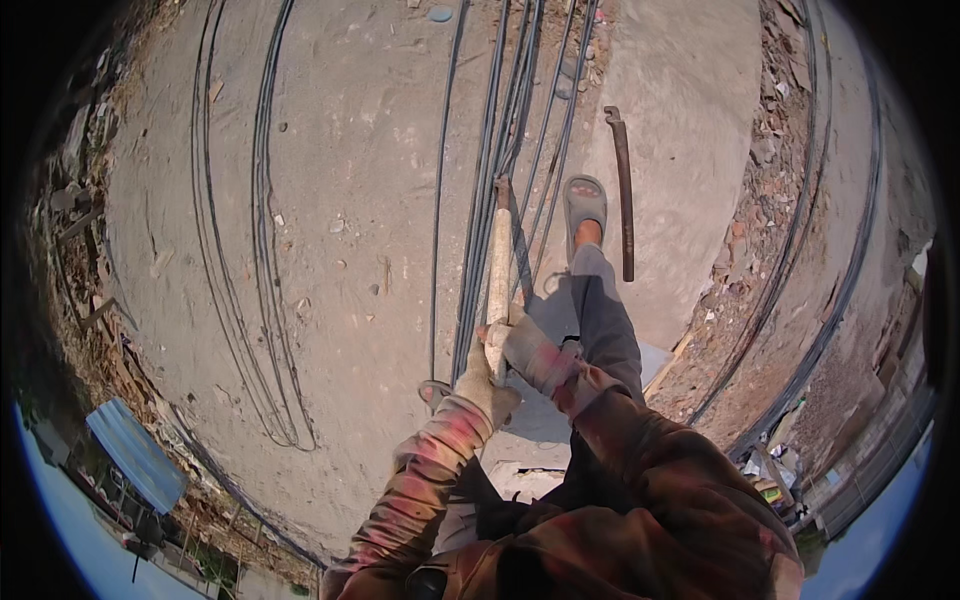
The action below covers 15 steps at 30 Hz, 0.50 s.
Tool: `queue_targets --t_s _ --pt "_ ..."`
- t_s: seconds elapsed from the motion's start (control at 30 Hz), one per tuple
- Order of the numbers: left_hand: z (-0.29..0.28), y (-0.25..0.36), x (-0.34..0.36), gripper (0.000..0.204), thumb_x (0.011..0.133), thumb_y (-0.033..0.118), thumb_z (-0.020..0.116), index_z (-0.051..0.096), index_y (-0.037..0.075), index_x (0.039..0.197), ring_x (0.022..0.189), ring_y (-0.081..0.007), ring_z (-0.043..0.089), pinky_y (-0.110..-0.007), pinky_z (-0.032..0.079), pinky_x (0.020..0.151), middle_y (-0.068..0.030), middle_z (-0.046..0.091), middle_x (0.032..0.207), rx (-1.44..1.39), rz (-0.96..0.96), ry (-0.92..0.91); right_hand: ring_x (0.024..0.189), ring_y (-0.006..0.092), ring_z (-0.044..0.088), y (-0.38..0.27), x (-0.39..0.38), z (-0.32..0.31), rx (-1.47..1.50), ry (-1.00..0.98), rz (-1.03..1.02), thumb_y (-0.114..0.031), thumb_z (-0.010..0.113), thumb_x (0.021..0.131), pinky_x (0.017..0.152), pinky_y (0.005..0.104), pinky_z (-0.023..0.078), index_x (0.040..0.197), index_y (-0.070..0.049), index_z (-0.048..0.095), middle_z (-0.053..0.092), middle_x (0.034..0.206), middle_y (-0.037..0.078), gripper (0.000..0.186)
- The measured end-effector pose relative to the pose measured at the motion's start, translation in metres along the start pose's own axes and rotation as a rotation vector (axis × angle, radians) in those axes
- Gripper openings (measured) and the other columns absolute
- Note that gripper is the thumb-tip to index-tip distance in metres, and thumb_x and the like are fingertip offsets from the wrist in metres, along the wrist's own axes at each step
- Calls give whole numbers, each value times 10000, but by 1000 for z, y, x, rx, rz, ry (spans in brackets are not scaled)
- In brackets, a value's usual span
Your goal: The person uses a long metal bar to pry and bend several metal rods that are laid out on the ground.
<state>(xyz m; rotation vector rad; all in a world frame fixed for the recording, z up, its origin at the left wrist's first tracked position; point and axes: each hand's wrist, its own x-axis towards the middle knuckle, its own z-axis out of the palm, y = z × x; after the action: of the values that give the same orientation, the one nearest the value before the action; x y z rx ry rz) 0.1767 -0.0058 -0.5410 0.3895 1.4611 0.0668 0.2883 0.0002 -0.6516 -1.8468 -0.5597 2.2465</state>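
Note:
Both my hands wear dirty pale gloves and are closed around a long rod-shaped bending bar (499, 265) with a whitish wrapped handle. My left hand (483, 393) grips it lower down, close to my body. Just above and to the right, my right hand (528, 350) wraps it too. Its bare brownish metal tip (503, 187) meets the bundle of dark steel rods (490, 150) on the ground; whether it hooks one of them I cannot tell. To the right, a second, dark bar (624, 195) with a notched end lies on the concrete.
My right foot in a grey slide sandal (585, 205) stands right of the rods. Bent rods (262, 200) lie at left, and more long rods (800, 240) curve along the right. Rubble (735, 245) edges the concrete. A blue corrugated sheet (137, 455) is at lower left.

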Motion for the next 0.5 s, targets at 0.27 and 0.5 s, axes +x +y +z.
queue_targets --t_s 0.27,0.5 --pt "-95 161 59 788 703 38 642 320 79 1421 564 -137 553 -270 459 483 -98 573 844 394 -248 91 529 154 576 -89 165 -216 -436 353 21 -167 592 843 432 315 426 1053 -72 567 600 700 51 231" --pt "-32 269 168 728 704 79 613 371 35 1389 593 -138 555 -281 464 535 -92 583 821 347 -416 158 946 366 636 -51 395 -494 -842 600 337 -233 604 817 801 413 490 1211 -43 509 645 979 217 447"
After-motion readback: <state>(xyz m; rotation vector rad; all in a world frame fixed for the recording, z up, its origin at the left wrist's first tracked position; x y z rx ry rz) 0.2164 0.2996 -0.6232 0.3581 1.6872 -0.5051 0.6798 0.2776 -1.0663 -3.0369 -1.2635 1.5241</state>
